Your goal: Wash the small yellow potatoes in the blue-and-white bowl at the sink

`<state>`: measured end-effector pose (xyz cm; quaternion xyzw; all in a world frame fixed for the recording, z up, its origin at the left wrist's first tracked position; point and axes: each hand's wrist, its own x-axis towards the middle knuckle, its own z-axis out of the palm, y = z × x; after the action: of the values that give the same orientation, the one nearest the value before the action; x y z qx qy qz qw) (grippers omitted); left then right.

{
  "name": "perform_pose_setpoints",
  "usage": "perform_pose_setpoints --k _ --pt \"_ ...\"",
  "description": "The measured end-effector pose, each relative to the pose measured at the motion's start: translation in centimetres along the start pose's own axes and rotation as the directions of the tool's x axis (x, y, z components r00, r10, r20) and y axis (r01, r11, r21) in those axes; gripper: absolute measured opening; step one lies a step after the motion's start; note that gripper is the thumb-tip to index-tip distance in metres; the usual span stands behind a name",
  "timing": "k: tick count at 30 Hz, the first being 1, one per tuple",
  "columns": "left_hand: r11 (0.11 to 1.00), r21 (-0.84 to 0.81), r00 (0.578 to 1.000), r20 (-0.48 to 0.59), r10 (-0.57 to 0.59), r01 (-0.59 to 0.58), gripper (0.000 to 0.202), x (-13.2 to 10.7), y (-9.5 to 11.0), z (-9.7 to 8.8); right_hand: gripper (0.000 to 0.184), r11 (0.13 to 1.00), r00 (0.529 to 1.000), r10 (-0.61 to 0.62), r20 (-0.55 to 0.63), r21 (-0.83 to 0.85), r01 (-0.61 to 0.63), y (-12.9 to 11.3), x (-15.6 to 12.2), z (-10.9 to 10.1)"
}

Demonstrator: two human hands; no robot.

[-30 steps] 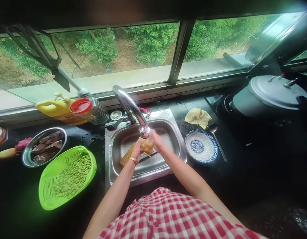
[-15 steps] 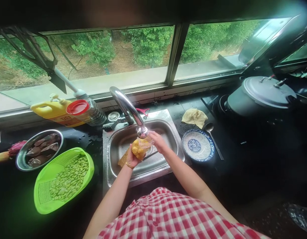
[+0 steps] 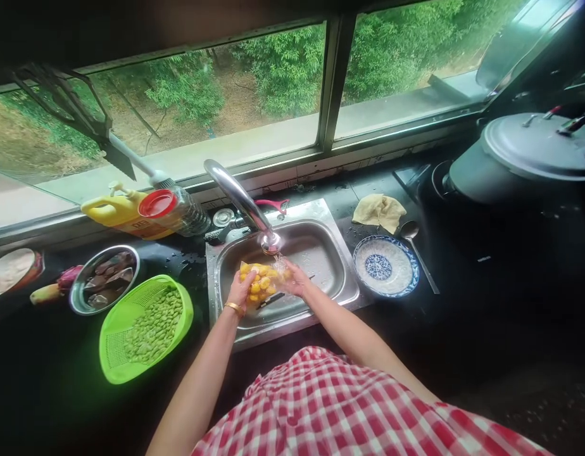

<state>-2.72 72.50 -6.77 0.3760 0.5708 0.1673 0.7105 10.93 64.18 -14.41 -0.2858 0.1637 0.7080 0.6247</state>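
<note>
Over the steel sink (image 3: 342, 269) I hold a clear plastic bag of yellow kernels (image 3: 260, 280) just below the spout of the curved tap (image 3: 245, 202). My left hand (image 3: 240, 290) cups the bag from the left and underneath. My right hand (image 3: 295, 278) grips the bag's right side near its open end. A gold bangle sits on my left wrist. A dark thin utensil lies in the sink basin under the bag.
A green colander of pale beans (image 3: 145, 326) and a metal bowl of dark pieces (image 3: 105, 278) stand left of the sink. A yellow jug (image 3: 119, 212) and red-lidded bottle (image 3: 171, 209) lie behind. Right: a blue patterned plate (image 3: 385, 266), spoon (image 3: 413, 244), cloth (image 3: 380, 212), lidded pot (image 3: 530, 158).
The bag has come down from the tap's spout and tipped sideways, so the yellow kernels now show. Both hands stayed on it. The view shifted slightly.
</note>
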Motion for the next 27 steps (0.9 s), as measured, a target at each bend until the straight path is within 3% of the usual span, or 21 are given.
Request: perform_pose_setpoints --k 3,8,12,19,27 --pt "0.995 0.092 0.998 -0.043 0.052 -0.048 0.048 -0.3 0.4 0.1 0.030 0.998 0.998 0.066 0.017 -0.008 -0.066 0.6 0.4 -0.6" --pt "0.973 0.201 0.990 -0.059 0.125 -0.111 0.052 -0.9 1.2 0.1 0.026 0.998 0.999 0.044 0.015 0.035 -0.044 0.9 0.0 -0.6" --pt "0.950 0.266 0.983 -0.045 0.180 -0.161 0.054 -1.7 2.2 0.3 0.046 0.986 0.989 0.109 0.100 0.112 -0.120 1.2 -0.9 0.4" --pt "0.960 0.233 0.984 -0.050 0.168 -0.153 0.055 -3.2 3.3 1.0 0.057 0.957 0.956 0.131 0.263 0.219 -0.191 1.7 -1.2 0.7" --pt "0.946 0.267 0.980 -0.034 0.198 -0.182 0.050 -6.0 4.7 2.3 0.062 0.957 0.954 0.195 0.227 0.167 -0.236 1.2 -1.6 0.0"
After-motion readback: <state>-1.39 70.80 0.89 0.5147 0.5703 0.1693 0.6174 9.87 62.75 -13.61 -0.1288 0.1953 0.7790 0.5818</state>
